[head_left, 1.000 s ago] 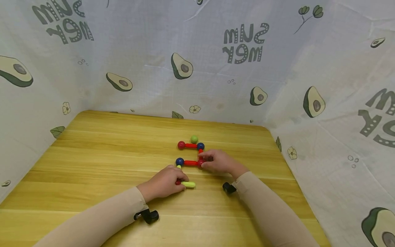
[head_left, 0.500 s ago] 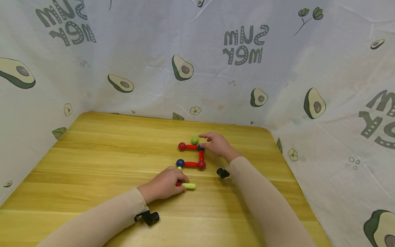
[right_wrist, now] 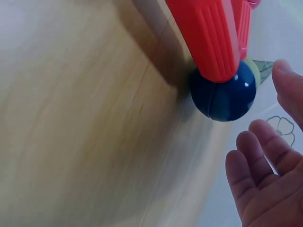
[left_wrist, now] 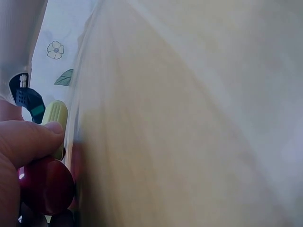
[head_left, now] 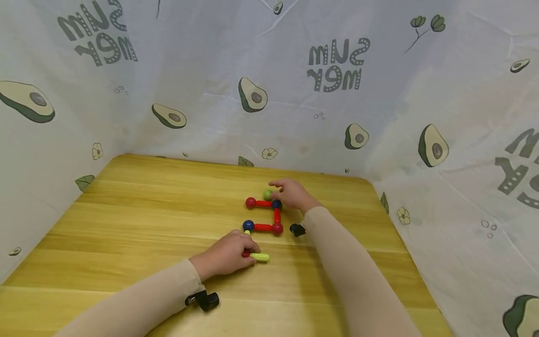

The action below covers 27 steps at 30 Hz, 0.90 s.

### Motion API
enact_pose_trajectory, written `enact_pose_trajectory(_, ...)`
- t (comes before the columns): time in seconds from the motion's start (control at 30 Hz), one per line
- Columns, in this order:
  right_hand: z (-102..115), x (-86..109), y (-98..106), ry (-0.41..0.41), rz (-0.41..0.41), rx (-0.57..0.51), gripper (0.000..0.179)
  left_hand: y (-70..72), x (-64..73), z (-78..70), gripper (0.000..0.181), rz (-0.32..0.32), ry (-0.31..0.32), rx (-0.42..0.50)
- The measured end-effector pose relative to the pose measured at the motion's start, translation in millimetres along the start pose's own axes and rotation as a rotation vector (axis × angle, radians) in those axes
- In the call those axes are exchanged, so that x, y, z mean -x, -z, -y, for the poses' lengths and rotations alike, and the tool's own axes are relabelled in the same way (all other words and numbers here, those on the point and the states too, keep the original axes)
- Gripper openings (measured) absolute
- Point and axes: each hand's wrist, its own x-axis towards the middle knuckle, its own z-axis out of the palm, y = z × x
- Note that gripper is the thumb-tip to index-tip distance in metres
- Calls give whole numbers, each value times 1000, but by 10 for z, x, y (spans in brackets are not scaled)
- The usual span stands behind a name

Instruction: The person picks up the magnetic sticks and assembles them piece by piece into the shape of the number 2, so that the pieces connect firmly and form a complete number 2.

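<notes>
My left hand [head_left: 229,252] grips a red ball [left_wrist: 46,185] of a ball-and-rod building toy. Its thumb lies across a yellow-green rod [head_left: 260,257] that sticks out to the right from this ball. A short bit of another yellow-green rod shows between this hand and a near blue ball [head_left: 248,226]. From there red rods [head_left: 263,227] run through a red corner ball [head_left: 277,229] and a far blue ball [right_wrist: 225,97] to a red end ball [head_left: 251,202]. Fingers spread, my right hand [head_left: 292,193] hovers beside a loose green ball [head_left: 267,194], partly covering it, with nothing in its grasp.
Everything lies on a wooden tabletop [head_left: 139,224]. A white cloth [head_left: 210,84] printed with avocados hangs behind it and along both sides. Each sleeve carries a small black wrist camera [head_left: 206,301].
My right hand has moved away from the red corner ball, past the far blue ball, to the green ball. My left hand keeps its grip on the red ball in place.
</notes>
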Motion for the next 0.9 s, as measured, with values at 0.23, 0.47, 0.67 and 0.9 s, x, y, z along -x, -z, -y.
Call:
enact_pose_trajectory(0.23,-40,-79,-69,8,25,0,51,-22,-4,3,18,-1,-3,7)
enact_pose_trajectory(0.47,-35,-100,-100,6,29,9,51,-36,-12,10,17,-5,-1,8)
enact_pose_trajectory(0.67,-42,-132,-123,6,31,9,50,-42,-19,30,18,-8,3,6)
enact_pose_trajectory(0.9,-35,-159,-127,-5,37,0,48,-39,-29,47,18,-9,7,6)
